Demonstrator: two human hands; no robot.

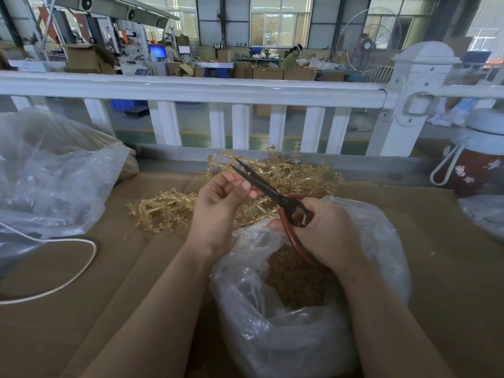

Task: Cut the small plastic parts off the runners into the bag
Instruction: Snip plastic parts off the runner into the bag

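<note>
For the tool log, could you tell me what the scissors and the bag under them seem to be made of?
Scissors: dark, dull blades, probably steel; glossy reddish-brown handles, likely coated. Bag: thin clear plastic film, crinkled and shiny, contents showing through.

bag (286, 336): front centre, on table (81, 309)
runners (300, 173): behind bag
scissors (261, 184): above, btwn bag & runners
railing (191, 90): behind table

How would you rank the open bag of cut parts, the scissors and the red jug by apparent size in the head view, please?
1. Open bag of cut parts, the largest, though nearest the camera.
2. Red jug, partly cut off at the frame edge.
3. Scissors, which the right hand holds.
</note>
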